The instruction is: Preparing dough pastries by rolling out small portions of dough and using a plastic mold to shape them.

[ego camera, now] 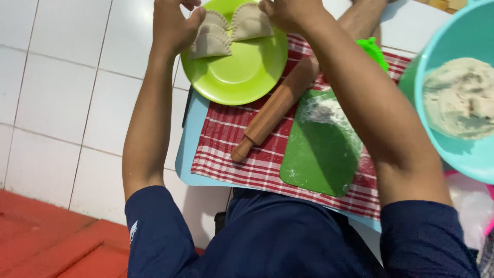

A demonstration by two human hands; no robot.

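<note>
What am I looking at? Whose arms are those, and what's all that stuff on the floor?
The camera sits on a person's head and looks down, so the arms are their own. The left hand and right hand touch folded dough pastries on a green plate. Nearby, on a red checked cloth, lie a wooden rolling pin and a floury green mat. A turquoise bowl on the right holds a lump of dough. Underneath is a white tiled floor.
</note>
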